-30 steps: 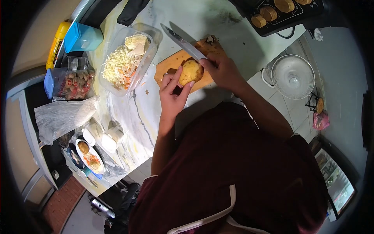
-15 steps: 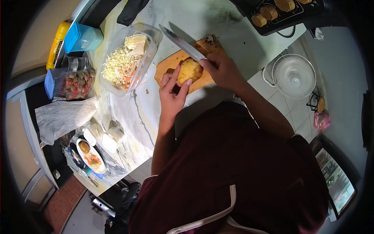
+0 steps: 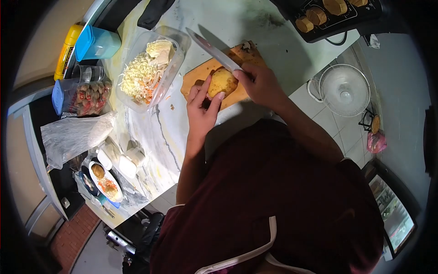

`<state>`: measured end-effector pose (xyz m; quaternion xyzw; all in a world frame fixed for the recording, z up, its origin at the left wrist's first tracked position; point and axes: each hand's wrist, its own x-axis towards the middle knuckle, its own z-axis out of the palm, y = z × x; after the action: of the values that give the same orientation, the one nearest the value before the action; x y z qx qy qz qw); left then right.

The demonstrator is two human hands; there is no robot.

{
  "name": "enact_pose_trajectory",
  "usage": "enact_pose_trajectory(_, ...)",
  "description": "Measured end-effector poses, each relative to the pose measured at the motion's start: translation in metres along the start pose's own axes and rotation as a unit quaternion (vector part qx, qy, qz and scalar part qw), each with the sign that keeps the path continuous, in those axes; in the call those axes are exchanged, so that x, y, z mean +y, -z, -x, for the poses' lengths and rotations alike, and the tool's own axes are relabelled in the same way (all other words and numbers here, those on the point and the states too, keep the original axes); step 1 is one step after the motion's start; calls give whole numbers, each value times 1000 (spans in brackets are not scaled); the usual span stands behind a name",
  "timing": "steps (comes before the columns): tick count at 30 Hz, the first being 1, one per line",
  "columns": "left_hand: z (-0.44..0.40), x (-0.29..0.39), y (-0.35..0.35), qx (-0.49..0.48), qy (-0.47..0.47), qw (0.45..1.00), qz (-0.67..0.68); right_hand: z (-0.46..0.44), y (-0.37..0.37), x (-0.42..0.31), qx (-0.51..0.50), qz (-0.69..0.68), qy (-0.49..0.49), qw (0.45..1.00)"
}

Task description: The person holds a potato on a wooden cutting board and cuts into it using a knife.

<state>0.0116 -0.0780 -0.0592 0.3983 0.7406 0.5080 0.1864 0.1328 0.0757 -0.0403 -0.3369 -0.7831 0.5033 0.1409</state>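
Observation:
A partly peeled potato (image 3: 223,83) is gripped between the thumb and fingers of my left hand (image 3: 203,109), just above the wooden cutting board (image 3: 246,57). My right hand (image 3: 261,84) is closed round the handle end of a knife (image 3: 212,49). Its blade points up and to the left, with the base of the blade close to the potato's upper right side. Brown peelings lie on the board, some of them hidden behind the potato and my fingers. Left of the board stands a clear plastic container (image 3: 154,98) with shredded cabbage and carrot (image 3: 141,75).
On the left are a blue-lidded tub (image 3: 98,43), a jar with brown contents (image 3: 89,97), a plastic bag (image 3: 68,139) and an oval plate (image 3: 117,194) with a potato and shreds. A black appliance (image 3: 335,20) stands at upper right; a colander (image 3: 344,89) is beyond the table edge.
Almost nothing differs. Both hands keep their hold on the potato and the knife, with only a very slight shift of the knife hand.

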Motion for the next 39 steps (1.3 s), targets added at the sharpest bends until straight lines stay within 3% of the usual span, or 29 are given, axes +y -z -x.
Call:
enact_pose_trajectory(2,-1,-3,-3,3,-18,1000,7,-2,1,-1,15,22,-14,1000)
enact_pose_trajectory(5,2,-11,-7,43,54,990,120,1,-3,-10,24,-35,-31,999)
enact_pose_trajectory(7,1,-6,0,-21,86,977,194,-1,-4,-9,28,-29,-26,999)
enact_pose_trajectory(10,3,1,4,-40,152,960,230,-4,0,-11,23,-3,-26,999)
enact_pose_trajectory(13,-1,1,2,-21,93,962,254,-4,5,-18,11,1,-29,1000)
enact_pose_trajectory(20,1,0,1,-21,83,980,178,7,0,-19,9,-55,-45,997)
enact_pose_trajectory(22,3,2,-4,-11,27,982,188,12,6,-24,12,-53,-39,998)
enact_pose_trajectory(26,-1,13,-10,-5,38,979,199,18,10,-35,31,-59,-2,998)
enact_pose_trajectory(29,1,5,-15,-19,97,961,258,20,5,-25,38,-57,5,998)
enact_pose_trajectory(39,1,0,-20,18,5,977,213,15,11,-15,29,-15,-1,999)
